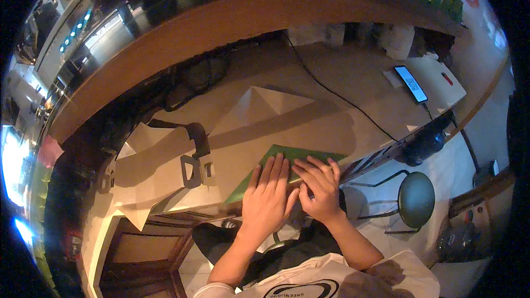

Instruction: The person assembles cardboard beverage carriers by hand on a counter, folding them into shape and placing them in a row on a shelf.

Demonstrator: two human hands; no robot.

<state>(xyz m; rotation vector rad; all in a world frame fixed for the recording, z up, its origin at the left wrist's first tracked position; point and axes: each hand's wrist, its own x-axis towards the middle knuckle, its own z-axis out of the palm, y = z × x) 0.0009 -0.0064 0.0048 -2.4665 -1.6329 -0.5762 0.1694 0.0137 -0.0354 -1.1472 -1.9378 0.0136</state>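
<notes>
A green sheet of paper [281,149], folded into a triangle, lies at the table's front edge. My left hand [267,196] presses flat on its left half, fingers stretched out and pointing away from me. Beside it my right hand [319,185] rests on the right half, fingers spread and slightly bent. The thumbs are close together near the table edge. Both hands cover much of the paper's near side, and nothing is gripped in either.
Creased pale paper [265,102] lies behind the green sheet; more [144,140] lies to the left by a dark angular object [191,171]. A lit phone [411,84] and a black cable [342,97] are at right. A raised shelf [221,17] spans the back; a stool [415,200] stands right.
</notes>
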